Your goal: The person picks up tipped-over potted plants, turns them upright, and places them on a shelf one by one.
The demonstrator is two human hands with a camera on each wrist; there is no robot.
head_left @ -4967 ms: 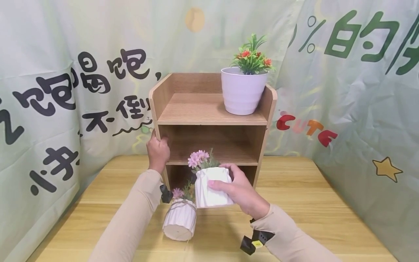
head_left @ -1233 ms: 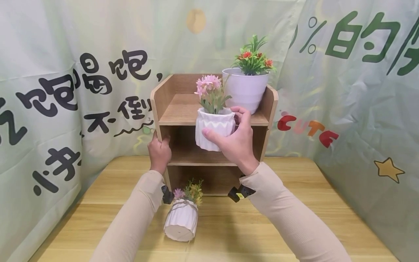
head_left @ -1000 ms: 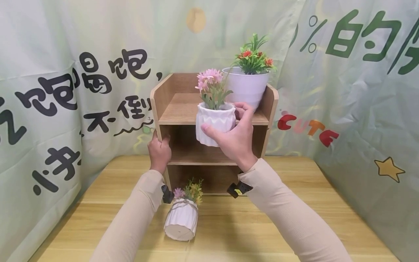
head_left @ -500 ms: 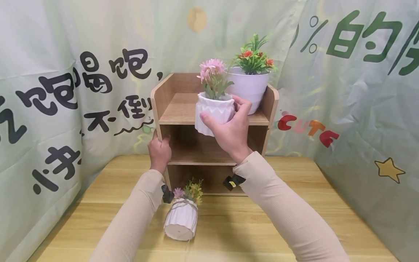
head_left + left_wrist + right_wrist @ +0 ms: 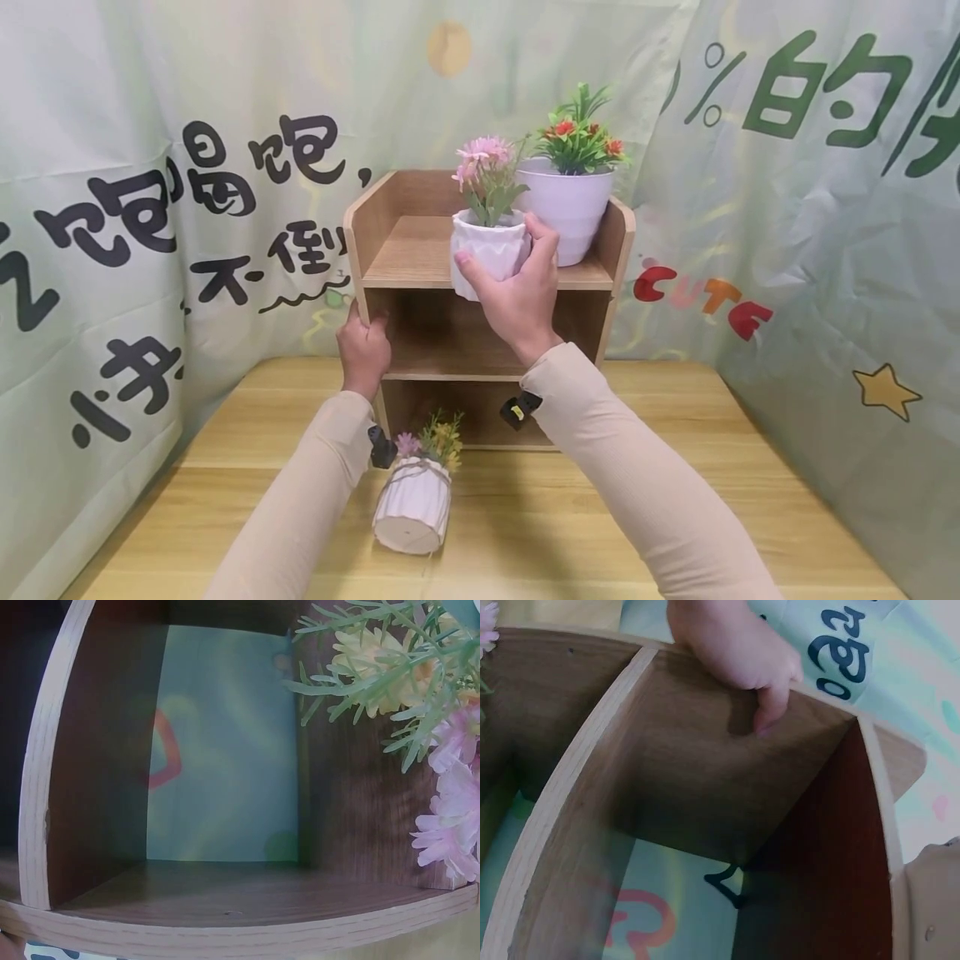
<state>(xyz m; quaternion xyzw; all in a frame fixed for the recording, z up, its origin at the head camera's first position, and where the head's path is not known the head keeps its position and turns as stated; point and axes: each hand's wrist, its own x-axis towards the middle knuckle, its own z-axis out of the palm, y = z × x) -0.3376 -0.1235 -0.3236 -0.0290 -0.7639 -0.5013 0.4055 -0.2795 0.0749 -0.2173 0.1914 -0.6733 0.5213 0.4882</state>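
Observation:
My right hand (image 5: 517, 287) grips a small white flowerpot (image 5: 489, 250) with pink flowers, fingers on its right side and thumb across the front. The pot is upright before the front edge of the top shelf; whether it touches the wood I cannot tell. My left hand (image 5: 363, 346) holds the left side panel of the wooden shelf unit (image 5: 487, 283), its thumb on the inner face in the right wrist view. A second white pot (image 5: 412, 508), tied with string, lies on its side on the table, its yellow and purple flowers pointing at the unit.
A larger white pot (image 5: 570, 208) with red flowers and green leaves stands at the right of the top shelf. Side panels and a back board (image 5: 431, 193) border that shelf. The unit stands on a wooden table (image 5: 675, 483), with printed curtains (image 5: 810, 250) around it.
My right hand has lifted the pink-flowered pot from low in front of the unit to the top shelf's height, lately moving slightly forward. My left hand has stayed on the side panel.

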